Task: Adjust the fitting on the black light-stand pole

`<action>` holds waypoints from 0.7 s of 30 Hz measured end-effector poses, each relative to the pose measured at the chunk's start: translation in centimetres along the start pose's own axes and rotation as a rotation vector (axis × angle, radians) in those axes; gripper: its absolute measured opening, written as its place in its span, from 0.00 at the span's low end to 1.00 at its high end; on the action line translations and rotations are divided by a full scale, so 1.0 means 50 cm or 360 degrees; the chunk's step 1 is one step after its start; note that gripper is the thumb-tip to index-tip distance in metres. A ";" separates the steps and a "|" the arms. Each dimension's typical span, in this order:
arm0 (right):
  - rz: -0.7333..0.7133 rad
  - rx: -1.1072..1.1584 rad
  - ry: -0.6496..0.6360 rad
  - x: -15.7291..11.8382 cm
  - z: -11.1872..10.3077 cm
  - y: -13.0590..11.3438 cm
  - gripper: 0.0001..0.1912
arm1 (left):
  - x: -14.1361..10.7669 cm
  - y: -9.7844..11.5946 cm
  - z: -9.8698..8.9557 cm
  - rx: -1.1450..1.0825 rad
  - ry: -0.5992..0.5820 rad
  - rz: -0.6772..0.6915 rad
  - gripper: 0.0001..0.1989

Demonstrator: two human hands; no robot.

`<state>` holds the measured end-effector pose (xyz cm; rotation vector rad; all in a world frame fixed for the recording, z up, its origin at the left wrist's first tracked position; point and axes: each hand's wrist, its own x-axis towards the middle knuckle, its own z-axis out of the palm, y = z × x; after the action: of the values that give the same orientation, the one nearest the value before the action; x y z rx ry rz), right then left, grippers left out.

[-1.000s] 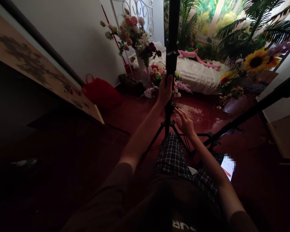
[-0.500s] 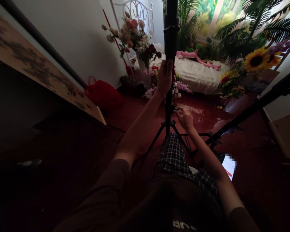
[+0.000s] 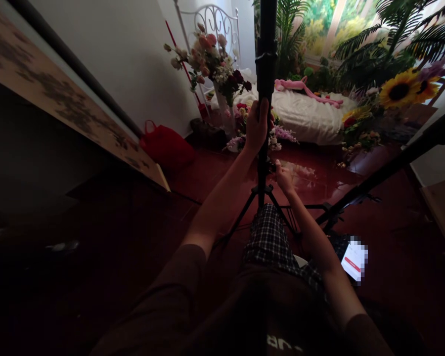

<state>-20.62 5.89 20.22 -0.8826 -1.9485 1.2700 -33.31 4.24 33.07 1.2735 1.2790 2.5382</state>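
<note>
A black tripod stand [image 3: 266, 74] rises upright in front of me, its legs spread over the dark red floor. My left hand [image 3: 257, 126] is wrapped round its column at mid-height. Lower down, my right hand [image 3: 284, 178] is closed on a small dark knob [image 3: 271, 167] at the right side of the column. The knob is partly hidden by my fingers and hard to make out in the dim light.
A second black stand [image 3: 385, 170] slants across the right side. A lit phone [image 3: 353, 262] lies right of my lap. Beyond are flowers [image 3: 207, 52], a white-covered bed [image 3: 304, 116], a red bag [image 3: 166, 146] and, at left, a patterned panel [image 3: 63, 96].
My right hand's fingers have closed in on the knob. My left hand keeps its hold on the column. The whole view has shifted slightly.
</note>
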 end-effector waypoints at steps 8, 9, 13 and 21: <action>0.0178 0.0112 -0.0183 -0.001 -0.013 -0.023 0.38 | -0.008 -0.003 0.000 0.0086 0.0053 0.0038 0.21; 0.0189 0.0175 -0.0218 -0.009 -0.017 -0.023 0.37 | -0.015 -0.007 -0.001 0.0124 0.0071 0.0052 0.21; 0.0154 0.0415 -0.0169 -0.069 -0.029 -0.012 0.34 | -0.087 -0.042 -0.012 0.0435 0.0198 0.0067 0.19; 0.0215 0.0556 0.0162 -0.173 -0.177 0.032 0.27 | -0.265 -0.107 -0.047 0.0975 0.0310 0.0038 0.27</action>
<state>-8.31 3.80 20.28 -0.8896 -1.5467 1.5527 -27.75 1.50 19.98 1.1174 2.2138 2.4150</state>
